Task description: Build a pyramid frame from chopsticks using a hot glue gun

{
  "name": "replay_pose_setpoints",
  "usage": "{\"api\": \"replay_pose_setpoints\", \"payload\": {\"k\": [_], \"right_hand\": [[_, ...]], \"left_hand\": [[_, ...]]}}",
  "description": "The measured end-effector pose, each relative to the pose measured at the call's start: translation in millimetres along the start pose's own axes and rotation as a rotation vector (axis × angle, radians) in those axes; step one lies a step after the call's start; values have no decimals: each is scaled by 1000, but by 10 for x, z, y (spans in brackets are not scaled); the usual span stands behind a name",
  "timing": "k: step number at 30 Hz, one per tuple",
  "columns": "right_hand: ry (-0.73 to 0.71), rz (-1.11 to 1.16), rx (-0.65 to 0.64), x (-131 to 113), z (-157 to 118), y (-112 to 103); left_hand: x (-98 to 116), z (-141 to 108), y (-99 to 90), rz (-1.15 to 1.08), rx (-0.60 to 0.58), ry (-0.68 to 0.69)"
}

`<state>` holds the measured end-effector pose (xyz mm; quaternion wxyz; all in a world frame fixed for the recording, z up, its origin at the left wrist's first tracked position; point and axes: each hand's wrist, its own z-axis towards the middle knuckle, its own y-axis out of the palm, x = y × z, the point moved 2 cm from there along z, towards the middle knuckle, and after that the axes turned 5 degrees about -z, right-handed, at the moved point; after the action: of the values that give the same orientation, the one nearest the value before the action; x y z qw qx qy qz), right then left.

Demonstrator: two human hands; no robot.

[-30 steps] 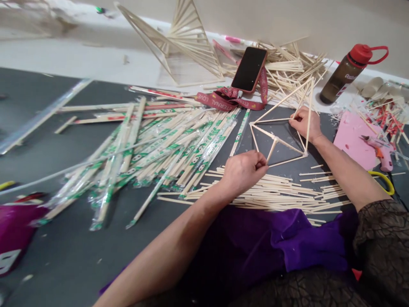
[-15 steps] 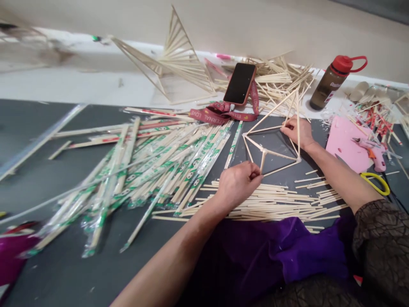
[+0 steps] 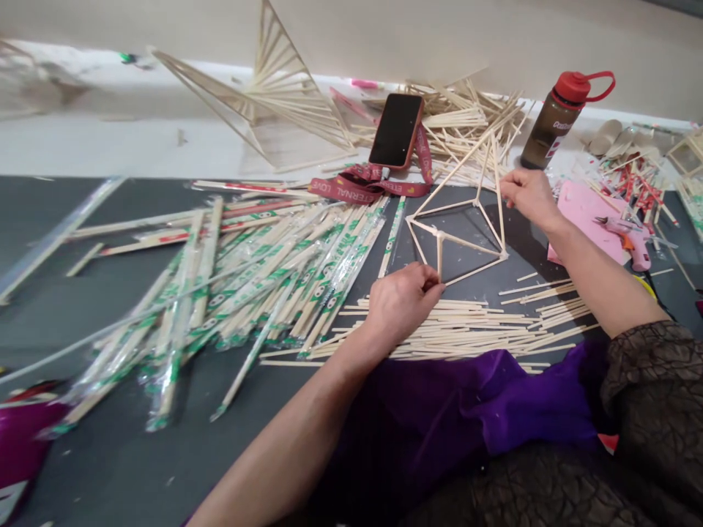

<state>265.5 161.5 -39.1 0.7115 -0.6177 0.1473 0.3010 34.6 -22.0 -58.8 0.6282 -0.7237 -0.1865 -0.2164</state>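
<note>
A frame of thin bamboo chopsticks point(image 3: 472, 249), joined at whitish blobs, stands on the dark tabletop and rises to a peak at the back. My left hand point(image 3: 403, 296) pinches its near corner, at the foot of a short upright stick. Just right of the frame's tall right-hand stick is my right hand point(image 3: 530, 197), its fingers slightly curled and apart, with nothing seen between them. Whether its fingertips touch that stick, I cannot tell. Loose chopsticks point(image 3: 455, 333) lie in a row in front of the frame.
Many wrapped chopsticks point(image 3: 285, 271) cover the left. Behind are a phone point(image 3: 396, 132) on a red lanyard, a fan-shaped stick model point(image 3: 280, 95) and a stick pile point(image 3: 461, 117). A bottle point(image 3: 552, 124), pink board point(image 3: 582, 219) and glue gun point(image 3: 631, 238) are at right.
My right hand has let go of the frame's far corner and drawn back to the right. My left hand keeps its pinch on the near corner. The whole view has shifted slightly.
</note>
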Motion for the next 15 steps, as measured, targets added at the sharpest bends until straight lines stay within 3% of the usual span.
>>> {"api": "replay_pose_setpoints", "payload": {"k": [8, 11, 13, 15], "right_hand": [[22, 214, 299, 150, -5, -646], [90, 421, 225, 98, -158, -769], [206, 629, 173, 22, -282, -852], [335, 843, 199, -59, -380, -1018]], "left_hand": [[9, -8, 11, 28, 34, 41], [-14, -15, -16, -44, 79, 32], [-39, -7, -35, -125, 104, 9], [-62, 7, -49, -185, 119, -18]]}}
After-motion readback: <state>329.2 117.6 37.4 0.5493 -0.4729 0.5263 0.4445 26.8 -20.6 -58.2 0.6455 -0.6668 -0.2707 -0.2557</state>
